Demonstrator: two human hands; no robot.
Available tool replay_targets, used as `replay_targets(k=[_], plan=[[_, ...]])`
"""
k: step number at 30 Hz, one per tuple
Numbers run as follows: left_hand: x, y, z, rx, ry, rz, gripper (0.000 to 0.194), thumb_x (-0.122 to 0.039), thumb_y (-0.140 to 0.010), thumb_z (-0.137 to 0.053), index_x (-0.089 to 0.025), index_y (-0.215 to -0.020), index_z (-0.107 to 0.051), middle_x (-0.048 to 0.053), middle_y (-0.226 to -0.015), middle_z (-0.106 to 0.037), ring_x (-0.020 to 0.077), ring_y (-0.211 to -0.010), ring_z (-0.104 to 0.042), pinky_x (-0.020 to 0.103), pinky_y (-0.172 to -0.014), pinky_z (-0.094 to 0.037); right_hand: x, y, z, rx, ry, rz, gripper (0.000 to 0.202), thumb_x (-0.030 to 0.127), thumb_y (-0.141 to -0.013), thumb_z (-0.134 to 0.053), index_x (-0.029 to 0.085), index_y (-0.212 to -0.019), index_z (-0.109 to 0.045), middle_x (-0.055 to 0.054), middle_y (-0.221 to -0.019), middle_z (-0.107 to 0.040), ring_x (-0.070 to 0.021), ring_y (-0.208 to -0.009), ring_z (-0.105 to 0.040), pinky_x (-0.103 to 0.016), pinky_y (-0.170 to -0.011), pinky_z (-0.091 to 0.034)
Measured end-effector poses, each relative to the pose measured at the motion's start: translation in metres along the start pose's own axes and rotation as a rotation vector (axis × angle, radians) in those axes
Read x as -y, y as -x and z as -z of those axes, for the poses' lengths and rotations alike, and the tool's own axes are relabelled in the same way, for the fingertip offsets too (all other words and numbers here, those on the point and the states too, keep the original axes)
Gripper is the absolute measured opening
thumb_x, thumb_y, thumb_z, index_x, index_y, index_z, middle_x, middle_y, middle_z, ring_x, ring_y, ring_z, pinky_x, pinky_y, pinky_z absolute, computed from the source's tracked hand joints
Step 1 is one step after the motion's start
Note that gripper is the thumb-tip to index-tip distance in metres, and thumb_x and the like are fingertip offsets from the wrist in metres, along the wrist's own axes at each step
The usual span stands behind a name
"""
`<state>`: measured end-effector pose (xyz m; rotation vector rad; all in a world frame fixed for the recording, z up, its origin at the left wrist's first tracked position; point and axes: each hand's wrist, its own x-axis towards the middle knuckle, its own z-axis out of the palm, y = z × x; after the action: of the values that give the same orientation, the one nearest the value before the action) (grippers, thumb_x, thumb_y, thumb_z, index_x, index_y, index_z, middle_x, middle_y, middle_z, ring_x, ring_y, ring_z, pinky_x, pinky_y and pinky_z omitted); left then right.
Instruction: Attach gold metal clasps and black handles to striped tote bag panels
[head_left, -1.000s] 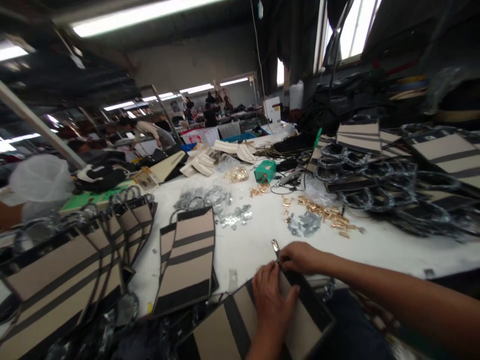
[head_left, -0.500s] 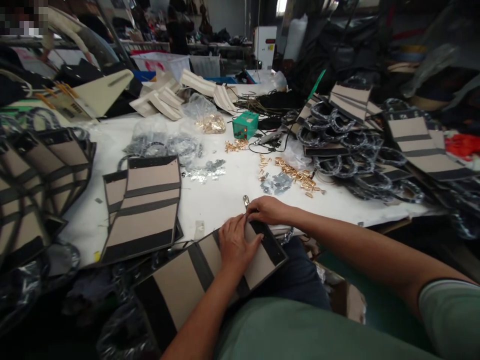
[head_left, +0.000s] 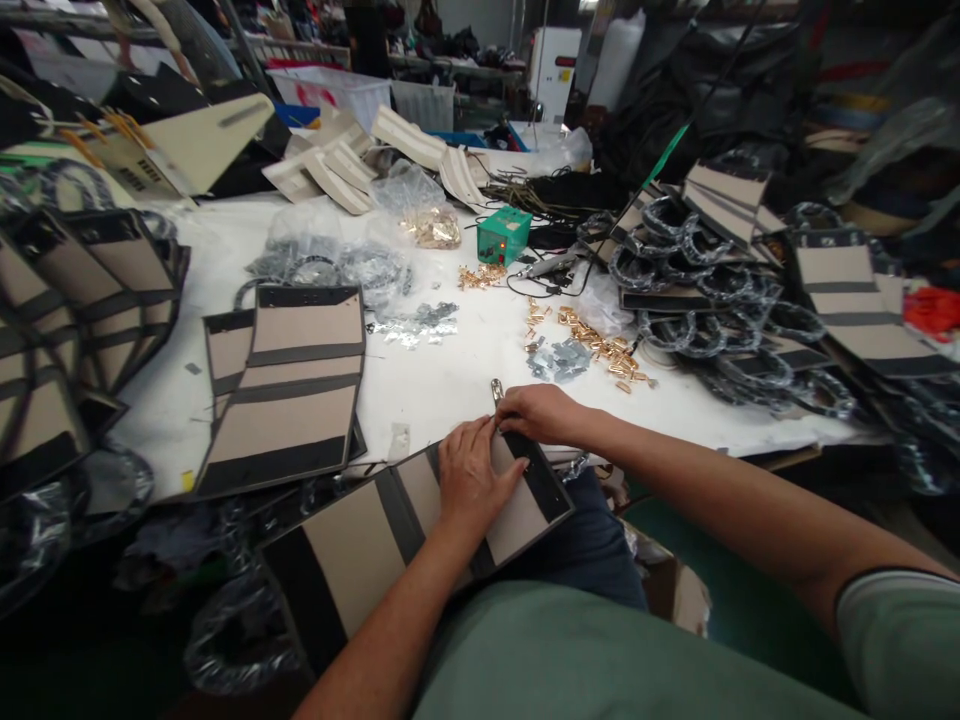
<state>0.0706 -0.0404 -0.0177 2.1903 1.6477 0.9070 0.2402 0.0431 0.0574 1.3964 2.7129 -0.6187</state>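
A folding bag panel, beige with black and grey bands, lies tilted across my lap against the table's edge. On top of it rests my left hand, fingers stretched toward the far edge and thumb spread to the right. My right hand is closed in a pinch at that far edge, touching the left fingertips; what lies inside the pinch is hidden. Just beyond the right fingers a small shiny metal piece sticks out over the table. Its exact kind is too small to tell.
Similar panels lie to the left, and plastic-wrapped handles are piled at right. Gold-coloured fittings, flat metal plates and a green box with a cord sit on the white table.
The view has tipped down slightly, so the table's things appear higher and the right-hand ones further right. Both hands keep nearly the same place on the panel.
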Motion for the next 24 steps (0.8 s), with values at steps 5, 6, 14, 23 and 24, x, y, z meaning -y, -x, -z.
replay_targets(k=[5,6,14,23,24], plan=[[-0.001,0.000,0.001,0.010,-0.005,-0.003,0.062,-0.041,-0.078,-0.081,-0.019,-0.131,-0.059,0.012,-0.136,-0.065,0.0339,-0.129,-0.055,0.051,-0.113,-0.038,-0.005,-0.004,-0.002,0.046,-0.041,0.017,0.019,0.025,-0.091,-0.064,0.026,-0.105,-0.077,-0.003,-0.107,-0.075,-0.0202,-0.098,-0.065,-0.026,-0.076,-0.040],[-0.001,0.000,0.001,0.010,-0.006,-0.004,0.063,-0.042,-0.078,-0.081,-0.020,-0.132,-0.058,0.012,-0.136,-0.065,0.0339,-0.128,-0.055,0.051,-0.113,-0.038,-0.005,-0.004,-0.003,0.034,-0.045,0.001,0.019,0.026,-0.091,-0.064,0.026,-0.105,-0.077,-0.003,-0.106,-0.075,-0.0202,-0.097,-0.065,-0.026,-0.075,-0.039],[-0.001,0.001,0.003,-0.001,-0.011,-0.044,0.056,-0.042,-0.081,-0.079,-0.024,-0.130,-0.060,0.010,-0.136,-0.065,0.0324,-0.127,-0.054,0.050,-0.111,-0.039,-0.005,0.003,-0.010,-0.066,-0.053,-0.167,0.018,0.039,-0.092,-0.066,0.023,-0.095,-0.074,-0.004,-0.098,-0.073,-0.0180,-0.085,-0.062,-0.027,-0.066,-0.034],[-0.001,-0.001,0.004,0.013,-0.038,-0.036,0.049,-0.042,-0.080,-0.080,-0.024,-0.123,-0.066,0.009,-0.136,-0.065,0.0321,-0.127,-0.054,0.050,-0.109,-0.041,-0.010,0.008,0.015,-0.294,-0.418,-0.118,0.020,0.034,-0.092,-0.065,0.018,-0.092,-0.078,-0.001,-0.079,-0.072,-0.0130,-0.071,-0.059,-0.024,-0.066,-0.038],[-0.001,-0.002,0.005,0.014,-0.041,-0.037,0.049,-0.042,-0.080,-0.080,-0.024,-0.123,-0.066,0.009,-0.136,-0.065,0.0320,-0.126,-0.054,0.050,-0.109,-0.041,-0.007,0.012,0.022,-0.413,-0.490,-0.122,0.023,0.036,-0.092,-0.066,0.017,-0.087,-0.077,0.000,-0.075,-0.070,-0.0124,-0.069,-0.058,-0.024,-0.064,-0.039]])
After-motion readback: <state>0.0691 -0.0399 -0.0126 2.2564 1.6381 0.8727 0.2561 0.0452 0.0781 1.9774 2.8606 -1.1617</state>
